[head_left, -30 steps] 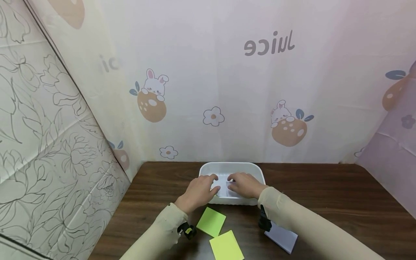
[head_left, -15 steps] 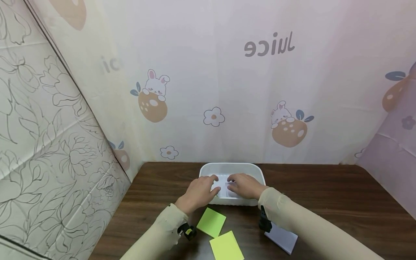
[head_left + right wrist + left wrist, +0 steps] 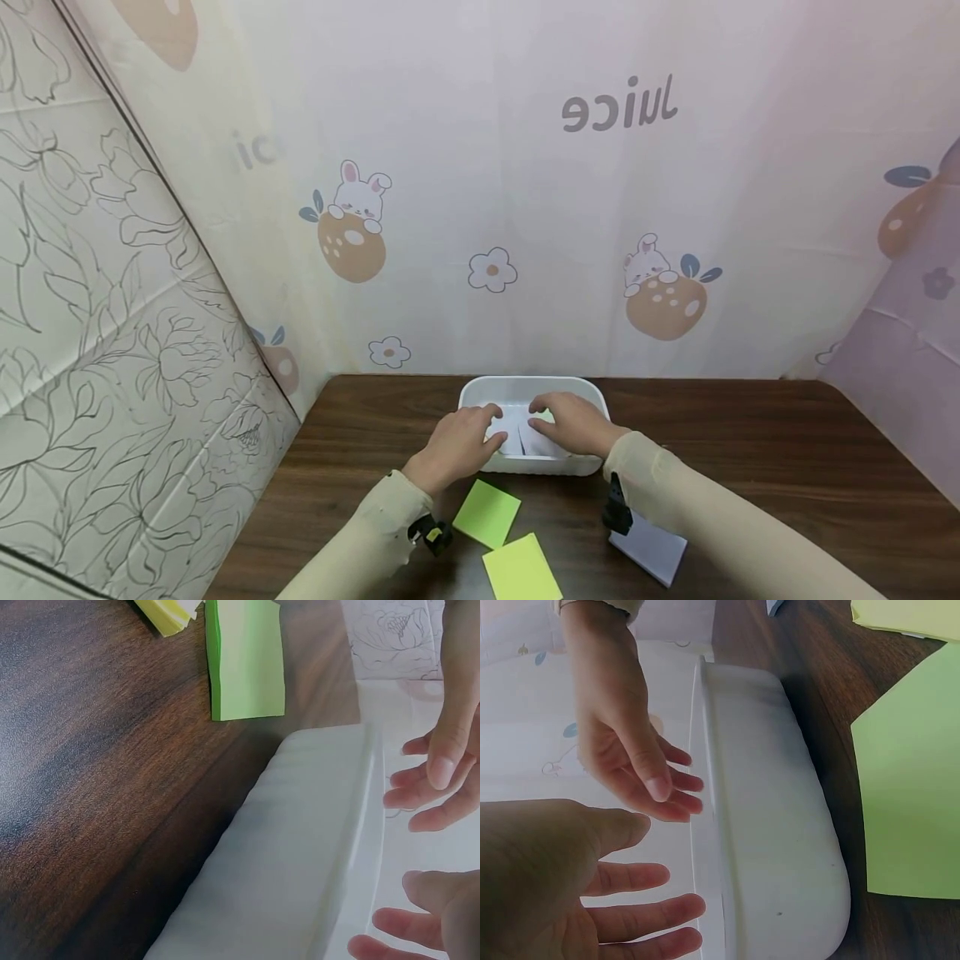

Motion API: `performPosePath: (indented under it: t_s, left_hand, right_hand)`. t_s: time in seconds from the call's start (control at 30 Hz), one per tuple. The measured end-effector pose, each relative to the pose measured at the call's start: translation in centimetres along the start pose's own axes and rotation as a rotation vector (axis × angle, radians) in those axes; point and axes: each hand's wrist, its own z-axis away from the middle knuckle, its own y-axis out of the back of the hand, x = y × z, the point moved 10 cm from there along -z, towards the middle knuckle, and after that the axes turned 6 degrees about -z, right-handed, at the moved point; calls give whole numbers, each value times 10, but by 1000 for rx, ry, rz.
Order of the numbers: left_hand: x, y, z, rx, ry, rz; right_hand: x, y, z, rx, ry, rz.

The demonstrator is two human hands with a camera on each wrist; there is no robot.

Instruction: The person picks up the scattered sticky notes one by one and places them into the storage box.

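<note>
A white plastic basket [image 3: 528, 465] stands against the back of the table, and both hands reach over its near rim. My left hand [image 3: 453, 446] is over its left part, thumb and fingers apart and loosely bent. Opposite it my right hand [image 3: 576, 425] lies over the right part, palm down with bent, spread fingers. Between the hands, pale flat pieces [image 3: 538, 442] lie in the basket, with a thin dark line between two of them. A bit of green [image 3: 546, 414] shows by the right fingers. Both wrist views show the fingers apart with nothing between them.
Before the basket lie a green sticky-note pad [image 3: 487, 512] and a yellow pad [image 3: 522, 571]. A lavender pad [image 3: 651, 550] lies partly beneath the right forearm. The printed curtain [image 3: 427, 317] borders the table's back edge.
The right hand has shifted slightly up and to the right, fingers lifted a little. The pale piece under it now lies at a slant, and green shows there. The left hand stays put.
</note>
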Motion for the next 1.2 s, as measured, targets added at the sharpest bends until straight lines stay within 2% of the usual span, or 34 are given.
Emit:
performPosePath:
  t_s: [0.4, 0.77, 1.03, 1.2]
  left_hand:
    - [0, 4, 4, 3, 0, 1]
    - [3, 14, 8, 24, -18, -7]
    - [6, 20, 16, 40, -27, -7]
    - [9, 26, 24, 73, -53, -18]
  right_hand:
    - [-17, 12, 11, 61, 40, 19]
    - [-38, 22, 25, 136, 121, 87]
    - [-55, 24, 39, 169, 177, 96]
    - [-64, 24, 48, 181, 214, 102]
